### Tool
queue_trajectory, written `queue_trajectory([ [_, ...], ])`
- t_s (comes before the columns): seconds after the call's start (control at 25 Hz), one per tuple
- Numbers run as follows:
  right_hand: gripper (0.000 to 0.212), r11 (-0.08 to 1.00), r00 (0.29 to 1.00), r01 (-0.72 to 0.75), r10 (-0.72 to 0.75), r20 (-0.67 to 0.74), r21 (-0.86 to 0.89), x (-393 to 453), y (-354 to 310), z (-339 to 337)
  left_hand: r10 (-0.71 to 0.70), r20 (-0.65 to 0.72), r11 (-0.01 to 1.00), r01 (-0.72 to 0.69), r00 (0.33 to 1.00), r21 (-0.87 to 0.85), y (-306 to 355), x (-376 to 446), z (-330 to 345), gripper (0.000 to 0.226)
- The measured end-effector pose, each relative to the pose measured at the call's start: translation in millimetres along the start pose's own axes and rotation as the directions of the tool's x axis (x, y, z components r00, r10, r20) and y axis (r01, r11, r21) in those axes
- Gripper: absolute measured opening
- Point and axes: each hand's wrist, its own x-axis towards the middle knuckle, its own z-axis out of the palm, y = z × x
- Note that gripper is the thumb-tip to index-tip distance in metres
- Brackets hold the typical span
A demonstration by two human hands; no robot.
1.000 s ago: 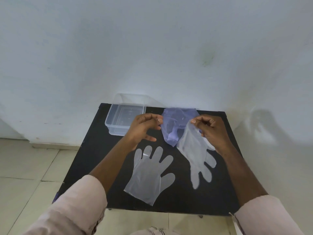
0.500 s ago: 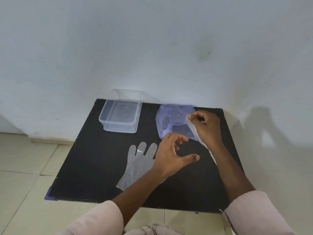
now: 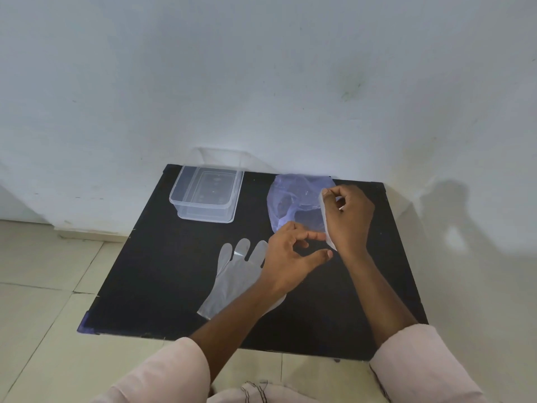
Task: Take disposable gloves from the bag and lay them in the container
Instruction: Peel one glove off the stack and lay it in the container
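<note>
Closest to me, one see-through glove point(image 3: 232, 279) lies flat on the black table point(image 3: 151, 286), fingers pointing away, and my left arm crosses over its lower part. My left hand point(image 3: 286, 261) hovers just past it, half open with the thumb and fingers curled, holding nothing. My right hand point(image 3: 347, 216) is beside it, fingers pinched shut on a second glove point(image 3: 326, 225), which hangs down like a thin white strip. I think the best thing now is to catch its loose end with my left hand, pull it flat, and go slowly, because it is so light and floppy it could fold up. Behind my hands sits the crinkly bluish bag point(image 3: 290, 199). Farther off to the left, by the wall point(image 3: 261, 82), waits the clear container point(image 3: 186, 212), with no gloves inside.
</note>
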Motion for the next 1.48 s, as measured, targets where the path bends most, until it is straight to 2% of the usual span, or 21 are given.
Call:
queue_trajectory([
  [0.28,0.017,1.000,0.999,-0.010,0.011,-0.042,0.019,0,-4,6,0.053,0.019,0.997,-0.052,0.998,-0.052,6,1,-6,0.027],
  [0.4,0.018,0.999,0.999,-0.018,0.019,-0.046,0.027,0,-6,7,0.056,0.024,0.995,-0.054,0.998,-0.081,4,2,-8,0.017],
  [0.64,0.018,0.999,0.999,-0.039,0.039,-0.024,0.029,-3,-12,11,0.069,-0.041,0.996,-0.071,0.997,-0.054,-1,6,-12,0.011],
  [0.72,0.018,0.997,0.998,-0.058,0.057,0.015,0.042,-2,-10,11,0.019,-0.067,1.000,-0.021,0.998,-0.016,-3,8,-20,0.012],
  [0.84,0.020,0.993,0.982,-0.117,0.114,0.147,0.008,1,-2,7,-0.097,-0.099,0.995,0.097,0.990,-0.001,-8,15,-43,0.012],
  [0.92,0.019,0.994,0.968,-0.107,0.099,0.229,0.019,1,1,5,-0.152,-0.107,0.988,0.151,0.983,-0.017,-11,20,-61,0.014],
  [1.08,0.017,0.994,0.953,-0.094,0.075,0.294,0.051,0,1,2,-0.202,-0.096,0.979,0.200,0.975,-0.030,-17,29,-91,0.012],
  [1.2,0.017,0.994,0.928,-0.098,0.072,0.365,0.054,-1,-1,3,-0.195,-0.049,0.977,0.198,0.980,0.084,-24,32,-108,0.010],
  [1.36,0.014,0.986,0.899,-0.108,0.043,0.437,0.124,-3,-8,4,-0.093,-0.016,0.953,0.093,0.996,0.287,-32,36,-124,0.009],
  [1.44,0.015,0.985,0.891,-0.101,0.027,0.453,0.141,-4,-9,4,-0.073,-0.049,0.956,0.084,0.996,0.282,-34,37,-127,0.010],
  [1.48,0.016,0.984,0.889,-0.099,0.021,0.457,0.147,-4,-10,4,-0.094,-0.063,0.970,0.105,0.994,0.218,-34,37,-127,0.010],
])
